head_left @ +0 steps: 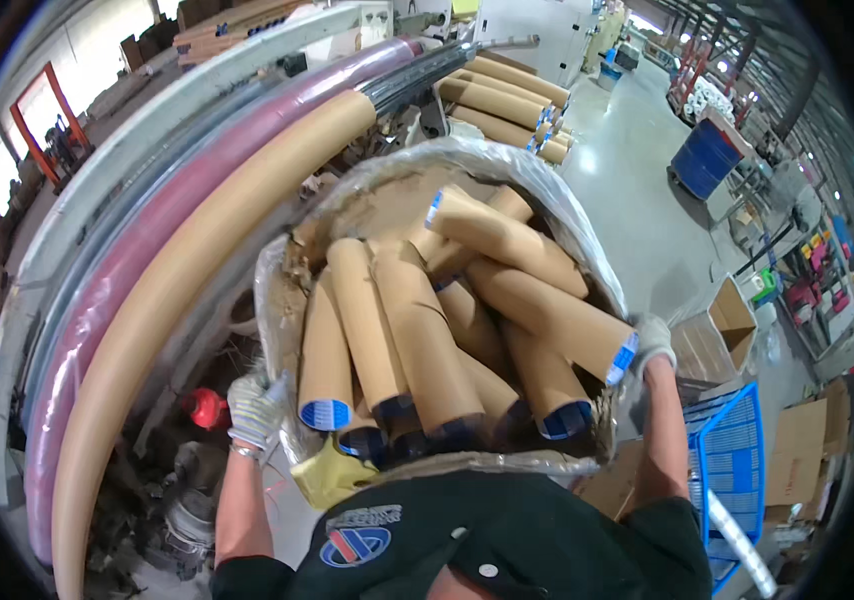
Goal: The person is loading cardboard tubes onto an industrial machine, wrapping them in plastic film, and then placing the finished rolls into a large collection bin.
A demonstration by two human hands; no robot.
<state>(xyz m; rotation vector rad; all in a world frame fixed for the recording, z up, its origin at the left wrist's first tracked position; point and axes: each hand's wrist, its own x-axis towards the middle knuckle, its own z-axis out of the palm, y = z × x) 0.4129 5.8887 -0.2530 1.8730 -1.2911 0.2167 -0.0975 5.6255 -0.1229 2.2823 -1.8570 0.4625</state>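
A large cardboard box wrapped in clear plastic (487, 152) stands right in front of my body, heaped with brown cardboard tubes (425, 335). Several tubes have blue inner ends facing me, and some lie across others. My left hand (257, 408), in a pale striped work glove, is closed on the plastic-covered left side of the box. On the opposite side, my right hand (655, 340) is gloved too and grips the right rim, beside the blue end of a tube. Part of the right hand's fingers is hidden behind the edge.
Along the left runs a long brown tube (182, 235) beside a pink film-wrapped roll (147, 220). More tubes (497, 100) are stacked beyond the box. A blue crate (732, 450) and an open carton (732, 315) stand at the right. A blue drum (704, 158) is farther off.
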